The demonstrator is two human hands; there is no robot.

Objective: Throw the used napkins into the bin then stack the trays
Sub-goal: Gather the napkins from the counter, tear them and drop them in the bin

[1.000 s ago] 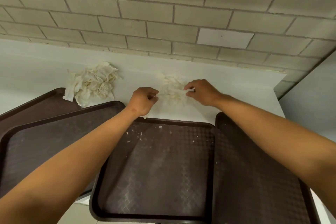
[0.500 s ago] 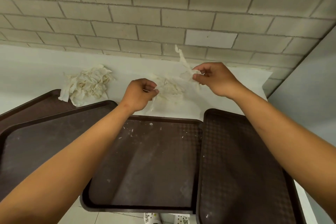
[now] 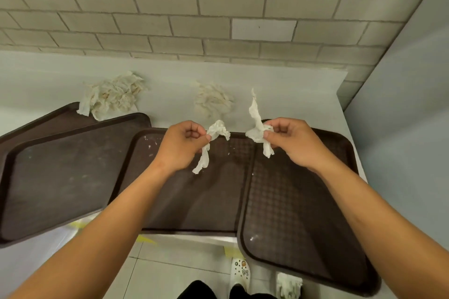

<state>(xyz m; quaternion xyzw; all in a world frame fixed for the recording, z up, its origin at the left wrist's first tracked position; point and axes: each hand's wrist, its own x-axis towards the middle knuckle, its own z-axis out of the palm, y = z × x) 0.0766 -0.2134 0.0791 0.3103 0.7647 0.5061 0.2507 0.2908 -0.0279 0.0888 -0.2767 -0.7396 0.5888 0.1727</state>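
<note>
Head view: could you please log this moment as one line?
left hand: pinches napkin scrap | right hand: pinches napkin strip | two napkin piles on counter | trays unstacked

Head view. Both forearms are bare to the lower frame edge, with no sleeves, watch or rings visible on the left hand or right hand. At bottom centre: dark trousers and a white perforated clog bearing small coloured charms, one shaped as a number.

Canteen clearing counter, brown food trays, block wall
</note>
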